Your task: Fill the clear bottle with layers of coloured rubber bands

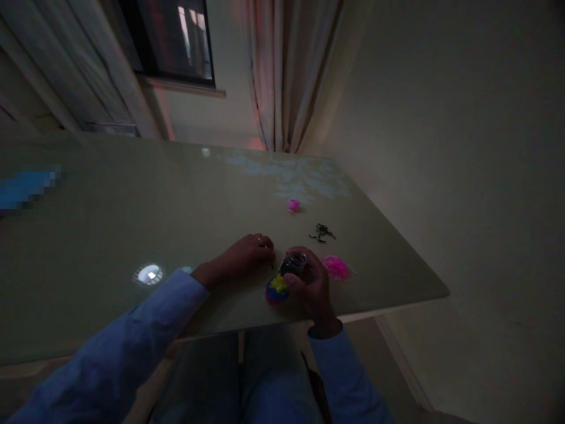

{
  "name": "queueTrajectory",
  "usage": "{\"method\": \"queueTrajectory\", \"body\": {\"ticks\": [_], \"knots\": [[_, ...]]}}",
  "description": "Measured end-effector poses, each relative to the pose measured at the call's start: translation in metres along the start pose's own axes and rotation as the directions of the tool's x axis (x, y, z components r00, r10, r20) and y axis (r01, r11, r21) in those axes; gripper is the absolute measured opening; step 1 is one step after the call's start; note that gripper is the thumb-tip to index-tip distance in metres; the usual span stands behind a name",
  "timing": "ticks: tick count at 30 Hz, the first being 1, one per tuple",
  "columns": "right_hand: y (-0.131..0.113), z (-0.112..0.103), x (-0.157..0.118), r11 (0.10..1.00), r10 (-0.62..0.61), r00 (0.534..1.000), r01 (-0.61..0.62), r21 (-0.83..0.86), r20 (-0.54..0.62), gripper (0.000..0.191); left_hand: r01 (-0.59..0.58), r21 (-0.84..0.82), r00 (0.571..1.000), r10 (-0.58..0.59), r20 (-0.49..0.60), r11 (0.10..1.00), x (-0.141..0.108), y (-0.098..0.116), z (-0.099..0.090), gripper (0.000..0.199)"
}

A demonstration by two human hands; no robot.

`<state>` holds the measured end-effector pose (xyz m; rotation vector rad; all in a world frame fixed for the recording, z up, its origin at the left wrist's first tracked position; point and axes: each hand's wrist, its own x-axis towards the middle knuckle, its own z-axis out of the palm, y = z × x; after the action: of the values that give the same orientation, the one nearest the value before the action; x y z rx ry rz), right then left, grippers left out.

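Observation:
My right hand [312,281] is wrapped round a clear jar [279,287], which is tilted with its open mouth up and to the right. Red, blue and yellow bits lie in layers inside, with something dark nearer the mouth. Just left of the jar, my left hand [253,253] is low over the table, its fingers curled together. A small black piece [272,267] shows at its fingertips. Beyond my right hand is a loose pile of thin black pieces [323,231]. A heap of thin pink strands [336,268] lies right beside that hand.
A small pink lid-like object [293,205] stands farther back on the glossy table [110,224]. At the far left is a blurred blue item [24,188]. A wall [463,176] runs along the right, and curtains [282,76] hang behind the table.

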<state>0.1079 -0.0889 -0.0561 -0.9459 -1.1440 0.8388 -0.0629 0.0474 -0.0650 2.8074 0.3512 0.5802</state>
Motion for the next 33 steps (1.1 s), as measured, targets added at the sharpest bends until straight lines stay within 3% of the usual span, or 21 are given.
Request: {"method": "queueTrajectory", "body": {"ticks": [4, 7, 12, 14, 19, 23, 33], "knots": [[0.0, 0.001, 0.0, 1.0, -0.001, 1.0, 0.002, 0.012, -0.013, 0.032, 0.025, 0.078, 0.996, -0.032, 0.079, 0.997, 0.003, 0.002, 0.002, 0.014], [0.0, 0.002, 0.0, 1.0, -0.005, 1.0, 0.005, 0.031, -0.002, 0.032, 0.111, 0.075, 0.988, -0.118, 0.096, 0.991, 0.013, 0.004, 0.005, 0.013], [0.001, 0.003, -0.001, 1.0, -0.017, 0.999, 0.017, 0.007, 0.039, 0.034, 0.382, 0.023, 0.923, -0.383, 0.037, 0.924, 0.056, 0.002, 0.015, 0.02], [0.002, 0.002, -0.001, 1.0, -0.019, 0.999, 0.02, -0.012, 0.043, 0.035, 0.399, 0.041, 0.916, -0.4, 0.035, 0.916, 0.078, -0.001, 0.023, 0.02], [0.003, 0.003, -0.002, 0.999, -0.042, 0.998, 0.043, -0.029, 0.042, 0.033, 0.388, 0.075, 0.919, -0.392, 0.038, 0.918, 0.12, -0.009, 0.049, 0.024], [0.003, 0.003, -0.001, 0.997, -0.05, 0.997, 0.053, -0.058, 0.053, 0.033, 0.311, 0.064, 0.944, -0.316, 0.093, 0.948, 0.135, -0.007, 0.058, 0.024], [-0.002, 0.005, 0.0, 0.995, -0.063, 0.995, 0.069, -0.078, 0.074, 0.033, 0.174, -0.061, 0.976, -0.164, 0.14, 0.983, 0.128, -0.011, 0.038, 0.023]]}}
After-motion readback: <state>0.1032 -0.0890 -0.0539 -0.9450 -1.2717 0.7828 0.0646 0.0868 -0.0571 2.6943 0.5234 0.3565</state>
